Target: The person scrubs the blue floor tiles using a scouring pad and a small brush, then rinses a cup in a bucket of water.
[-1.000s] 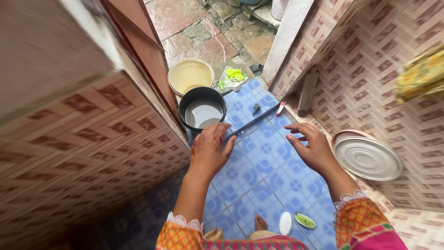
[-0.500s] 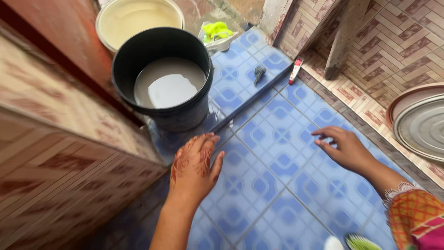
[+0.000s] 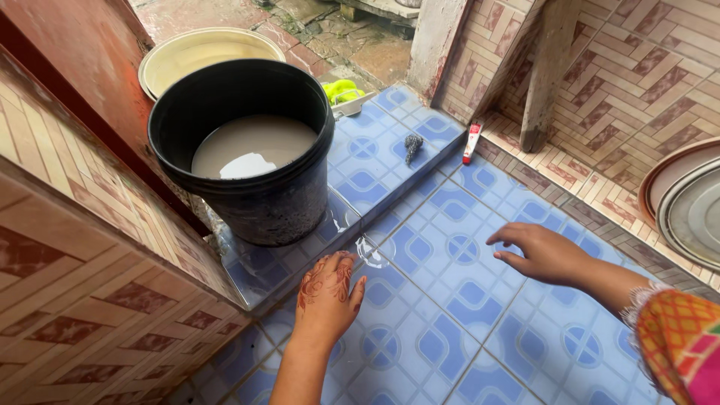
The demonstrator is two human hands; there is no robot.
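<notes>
A black bucket (image 3: 247, 142) of cloudy water stands on a raised step of blue patterned tiles (image 3: 375, 169). My left hand (image 3: 326, 294), marked with dark patterns, lies flat with fingers together on the wet lower floor just below the step's edge, in front of the bucket. My right hand (image 3: 541, 253) hovers over the blue floor tiles (image 3: 465, 322) to the right, fingers spread and holding nothing. An orange patterned sleeve (image 3: 679, 337) covers my right forearm.
A cream basin (image 3: 187, 49) sits behind the bucket. On the step lie a yellow-green item (image 3: 341, 90), a small dark scrubber (image 3: 412, 146) and a red-and-white tube (image 3: 470, 142). Metal plates (image 3: 694, 210) lean against the right tiled wall. A tiled wall (image 3: 90, 285) is at left.
The view has dropped closer to the bucket. My left hand slid down toward the floor below the step; my right hand stayed hovering over the tiles.
</notes>
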